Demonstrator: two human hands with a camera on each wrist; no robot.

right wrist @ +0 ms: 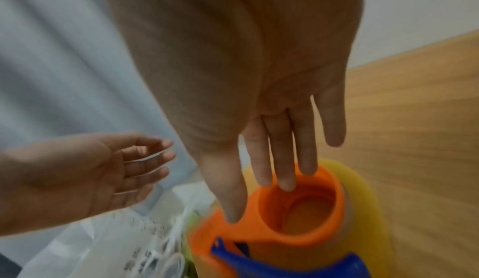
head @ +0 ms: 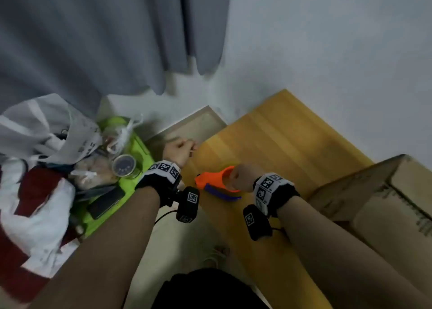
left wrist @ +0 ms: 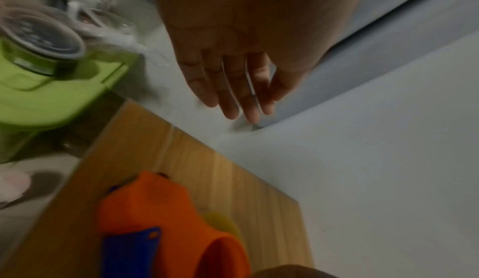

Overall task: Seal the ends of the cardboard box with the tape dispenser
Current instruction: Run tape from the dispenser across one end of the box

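The right hand [right wrist: 259, 98] hovers with straight fingers just over the orange tape dispenser [right wrist: 298, 210] on the wooden table [head: 280, 133] — left hand [head: 178, 150] loosely open, holding nothing. The cardboard box [head: 385, 203] stands at the right.

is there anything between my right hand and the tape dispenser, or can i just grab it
Nothing visible stands in the way. The right hand is open directly over the orange tape dispenser, its fingertips at the rim of the round core. The left hand is off to the side, open and holding nothing. The wooden table around the dispenser looks bare.
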